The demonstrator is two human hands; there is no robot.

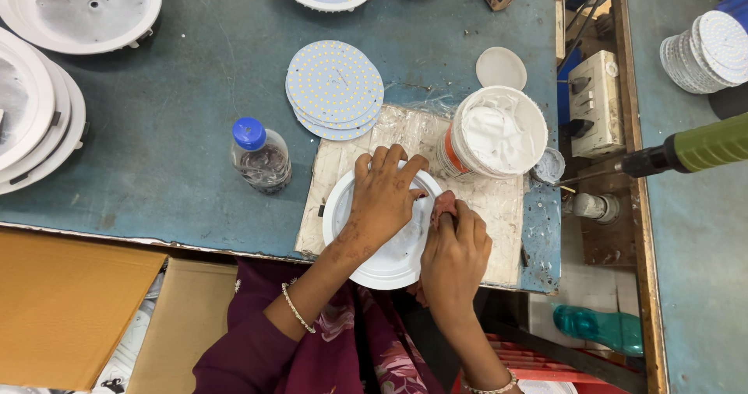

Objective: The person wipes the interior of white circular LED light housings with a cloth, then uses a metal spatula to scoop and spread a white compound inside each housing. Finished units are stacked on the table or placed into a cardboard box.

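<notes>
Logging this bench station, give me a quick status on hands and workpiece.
Left hand flat on white round housing. Right hand pinching a pinkish cloth at its rim. Open paste tub close behind.

A white round housing [389, 238] sits on a worn teal-blue worktop [179, 129], near pale discs dotted yellow [335, 86], a blue-capped clear bottle [261, 156] and a white paste tub [499, 133].
</notes>
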